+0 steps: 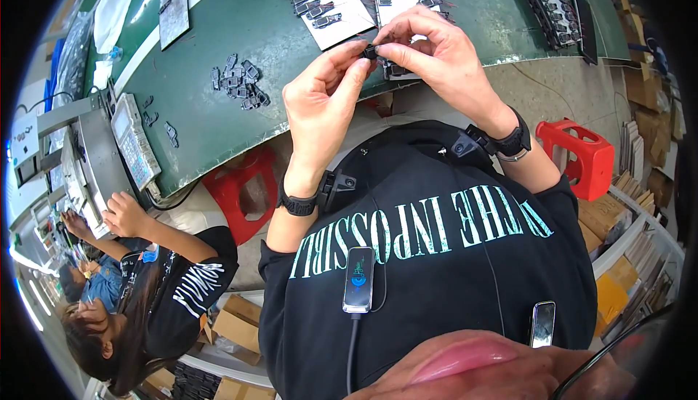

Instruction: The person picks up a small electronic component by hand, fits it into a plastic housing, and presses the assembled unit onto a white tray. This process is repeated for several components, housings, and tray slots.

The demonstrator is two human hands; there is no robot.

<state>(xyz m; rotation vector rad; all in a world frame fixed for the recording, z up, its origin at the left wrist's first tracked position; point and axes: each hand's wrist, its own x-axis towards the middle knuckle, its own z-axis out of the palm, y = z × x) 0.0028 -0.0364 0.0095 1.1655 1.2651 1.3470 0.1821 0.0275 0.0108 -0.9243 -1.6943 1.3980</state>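
Above the near edge of the green table [207, 135], my left hand [320, 102] and my right hand [447, 58] meet fingertip to fingertip. Between their pinched fingers is a small black plastic part [371, 52], partly covered by the fingertips. Just beyond my hands lies a white board [342, 34] with small black parts lined up along it. Beside it, a second white board [390, 18] carries more black parts with thin red wires. To the left of my left hand, a loose pile of small black parts [240, 82] rests on the tabletop.
A grey keypad panel [134, 142] belongs to a machine at the left. Another black rack of parts [545, 7] sits far right. Red stools [578, 159] [243, 191] stand on both sides below the table. A co-worker [174, 262] sits to the left; cardboard boxes [236, 324] are behind.
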